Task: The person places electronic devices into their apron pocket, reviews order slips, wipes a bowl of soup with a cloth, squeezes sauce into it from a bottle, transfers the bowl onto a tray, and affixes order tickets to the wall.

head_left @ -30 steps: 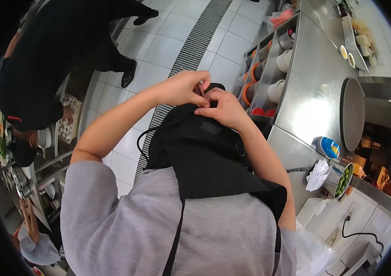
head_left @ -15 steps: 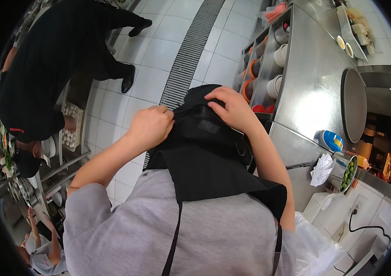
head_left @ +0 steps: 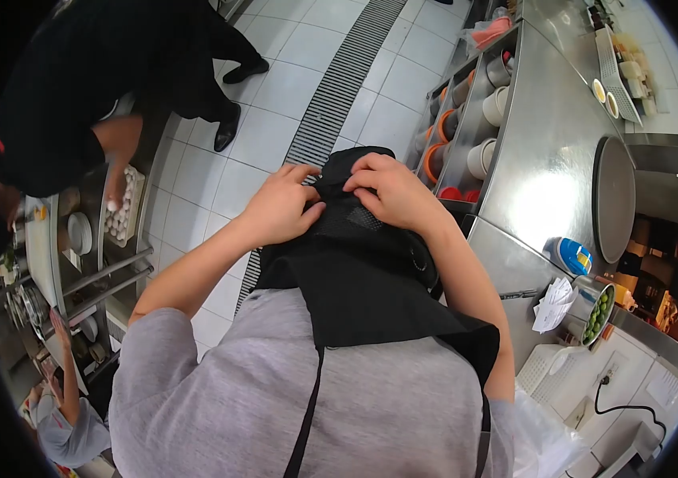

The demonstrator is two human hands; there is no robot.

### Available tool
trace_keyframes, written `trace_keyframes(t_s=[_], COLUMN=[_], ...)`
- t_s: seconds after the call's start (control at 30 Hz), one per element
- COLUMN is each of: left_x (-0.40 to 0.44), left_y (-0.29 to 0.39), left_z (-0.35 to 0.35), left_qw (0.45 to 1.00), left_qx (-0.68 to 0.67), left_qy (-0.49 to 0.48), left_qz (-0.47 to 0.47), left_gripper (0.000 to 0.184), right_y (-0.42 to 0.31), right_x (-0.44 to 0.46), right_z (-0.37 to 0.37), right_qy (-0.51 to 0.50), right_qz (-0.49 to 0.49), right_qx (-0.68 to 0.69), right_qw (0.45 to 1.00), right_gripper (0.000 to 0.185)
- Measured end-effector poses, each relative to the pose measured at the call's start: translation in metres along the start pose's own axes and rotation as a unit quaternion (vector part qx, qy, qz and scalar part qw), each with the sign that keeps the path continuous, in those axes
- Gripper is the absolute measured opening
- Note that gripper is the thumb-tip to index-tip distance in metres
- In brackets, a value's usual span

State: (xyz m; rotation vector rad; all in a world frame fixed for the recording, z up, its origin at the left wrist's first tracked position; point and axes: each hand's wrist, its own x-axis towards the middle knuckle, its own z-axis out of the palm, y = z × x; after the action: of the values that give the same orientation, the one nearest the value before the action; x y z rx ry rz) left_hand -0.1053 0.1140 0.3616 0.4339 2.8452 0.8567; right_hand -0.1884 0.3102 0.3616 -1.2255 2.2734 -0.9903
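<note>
In front of my waist is a black cloth item (head_left: 369,248) with a mesh patch; whether it is a cap or part of my clothing I cannot tell. My left hand (head_left: 281,205) pinches its upper left edge, thumb below the curled fingers. My right hand (head_left: 391,190) grips the upper right part, with the fingertips close to those of my left hand. A black apron (head_left: 391,315) with thin straps lies over my grey shirt, its bib folded. Where the cloth item ends and the apron begins is hard to make out.
A steel counter (head_left: 550,159) on my right bears a round dark tray (head_left: 615,199), paper slips (head_left: 554,304) and a container of green limes (head_left: 596,315). Containers fill the side rack (head_left: 466,119). At left, a person in black (head_left: 108,72) reaches toward an egg tray (head_left: 126,209); another person (head_left: 72,430) stands lower left.
My left hand has moved right and up along the cloth, its thumb now apart from the fingers. My right hand has shifted slightly left. The person in black has extended an arm over the eggs.
</note>
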Motion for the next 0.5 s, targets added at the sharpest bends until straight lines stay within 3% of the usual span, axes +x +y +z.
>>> trace_keyframes(t_s=[0.1,0.2,0.3,0.5], left_x=[0.002,-0.005,-0.015,-0.028], left_y=[0.002,0.010,0.021,0.022], left_z=[0.001,-0.006,-0.025,-0.017], left_qw=[0.995,0.999,0.999,0.995], left_qx=[-0.073,-0.034,-0.045,0.086], left_qy=[-0.040,0.011,0.007,0.049], left_qz=[-0.047,0.005,-0.026,0.017], left_gripper=[0.011,0.011,0.013,0.013], right_y=[0.002,0.002,-0.012,-0.017], right_x=[0.010,0.022,0.034,0.046], right_z=[0.009,0.010,-0.001,0.007], right_qy=[-0.025,-0.081,-0.143,-0.175], right_qz=[-0.056,-0.091,-0.095,-0.160], right_qx=[-0.013,-0.022,-0.025,-0.055], right_qw=[0.998,0.992,0.985,0.970], right_gripper=[0.020,0.023,0.030,0.019])
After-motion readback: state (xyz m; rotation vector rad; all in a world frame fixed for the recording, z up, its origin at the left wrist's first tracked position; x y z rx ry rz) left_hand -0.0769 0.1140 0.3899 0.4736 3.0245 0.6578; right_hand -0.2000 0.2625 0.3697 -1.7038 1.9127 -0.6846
